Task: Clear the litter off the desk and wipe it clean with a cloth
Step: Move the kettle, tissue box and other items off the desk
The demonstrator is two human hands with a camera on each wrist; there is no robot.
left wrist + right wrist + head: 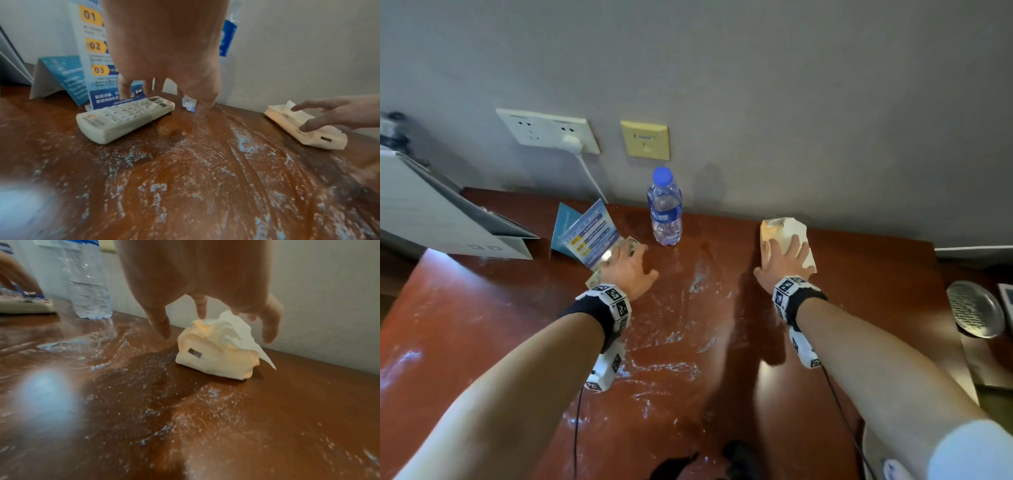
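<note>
The red-brown desk [482, 308] is smeared with white powder [674, 335] across its middle. My left hand [631, 255] hovers with spread fingers over a white remote control [123, 118]; its thumb tip comes down beside a small blue-white wrapper scrap [189, 104]. It holds nothing. My right hand [787, 250] is spread open just above a cream tissue pack [216, 353] with a tissue sticking out of its top. One fingertip is at the tissue; I cannot tell if it touches.
A water bottle [664, 209] with a blue cap stands at the wall between my hands. A blue leaflet stand [585, 233] is behind the remote, a white box [431, 212] at far left, a round metal dish [976, 308] off the right edge.
</note>
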